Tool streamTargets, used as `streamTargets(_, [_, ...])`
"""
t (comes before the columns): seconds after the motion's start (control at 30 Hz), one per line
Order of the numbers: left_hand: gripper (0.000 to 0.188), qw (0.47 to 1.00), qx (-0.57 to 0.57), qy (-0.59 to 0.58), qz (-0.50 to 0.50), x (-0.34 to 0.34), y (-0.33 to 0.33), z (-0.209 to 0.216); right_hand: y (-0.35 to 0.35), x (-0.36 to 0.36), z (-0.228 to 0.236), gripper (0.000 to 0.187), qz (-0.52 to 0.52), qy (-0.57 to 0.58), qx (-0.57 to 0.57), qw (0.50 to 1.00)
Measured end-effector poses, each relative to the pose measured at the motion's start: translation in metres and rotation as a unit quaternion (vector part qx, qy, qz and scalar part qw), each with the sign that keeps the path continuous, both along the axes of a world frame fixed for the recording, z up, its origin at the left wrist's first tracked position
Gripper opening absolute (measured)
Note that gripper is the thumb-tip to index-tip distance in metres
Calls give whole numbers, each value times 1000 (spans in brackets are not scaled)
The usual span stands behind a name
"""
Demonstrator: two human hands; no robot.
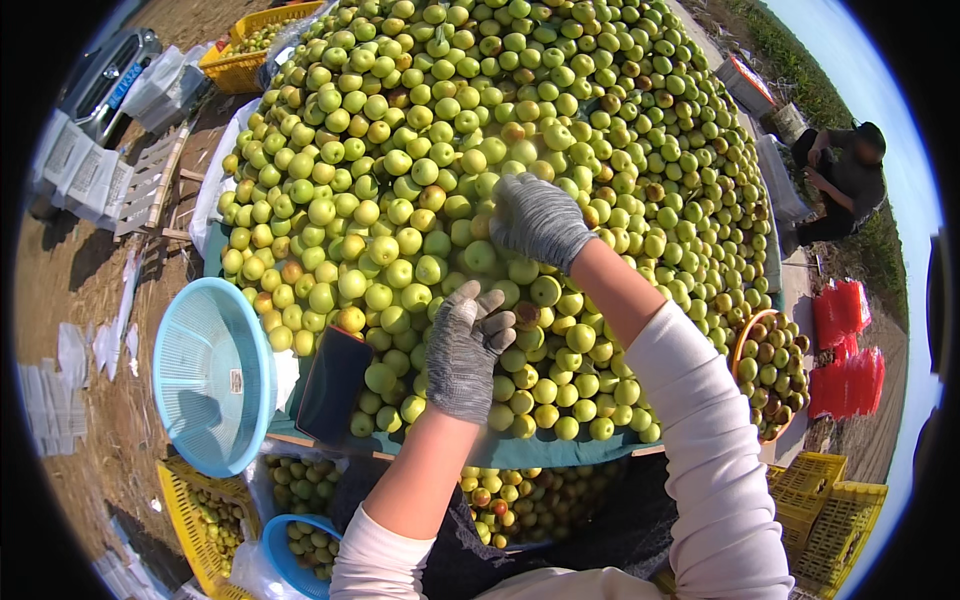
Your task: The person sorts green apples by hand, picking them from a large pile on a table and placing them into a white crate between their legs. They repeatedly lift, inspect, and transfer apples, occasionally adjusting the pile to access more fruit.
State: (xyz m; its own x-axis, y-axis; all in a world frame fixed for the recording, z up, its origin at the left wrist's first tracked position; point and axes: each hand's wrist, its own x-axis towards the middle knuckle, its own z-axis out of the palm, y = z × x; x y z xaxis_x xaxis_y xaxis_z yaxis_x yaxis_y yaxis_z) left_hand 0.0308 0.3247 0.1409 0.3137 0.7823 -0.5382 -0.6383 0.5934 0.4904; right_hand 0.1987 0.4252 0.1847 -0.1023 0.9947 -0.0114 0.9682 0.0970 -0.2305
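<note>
A broad heap of round green jujubes point(390, 250), some with brown-red patches, fills the table in front of me. My left hand point(466, 350), in a grey knit glove, is over the near middle of the heap with its fingers curled in. Whatever lies inside those fingers, if anything, is hidden. Farther off and to the right, my right hand point(540, 220), gloved alike, is closed with its knuckles up against the jujubes. The back of the glove covers what it may hold.
A dark tablet-like device point(335, 385) leans at the heap's near left, beside a light blue plastic basket point(262, 330). An orange-rimmed basket point(738, 350) of browner jujubes stands right. Yellow crates point(835, 520), red bags point(845, 380) and a seated person point(850, 180) are beyond.
</note>
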Motion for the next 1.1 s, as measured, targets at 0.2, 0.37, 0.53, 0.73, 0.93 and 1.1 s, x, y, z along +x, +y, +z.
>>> streamTargets(0.2, [43, 987, -55, -149, 27, -2, 8, 3, -51, -5, 2, 23, 273, 283, 57, 918])
streamTargets(0.37, [30, 998, -23, -65, -10, -8, 8, -2, 14, 37, -6, 38, -169, 12, 146, 975])
streamTargets(0.53, [23, 990, -3, -129, -58, -14, 11, 0, 39, 41, -25, 33, -75, -127, 24, 989])
streamTargets(0.73, [42, 997, -14, -72, -12, -7, 10, 13, 5, 18, -2, 21, 45, 12, 72, 996])
streamTargets(0.93, [50, 993, 60, -103, -14, -10, 11, 18, -9, -6, 4, 28, 199, 308, 47, 929])
streamTargets(1.1, [42, 987, 40, -146, -44, -15, 10, 12, 75, 9, -20, 32, -15, 69, 132, 989])
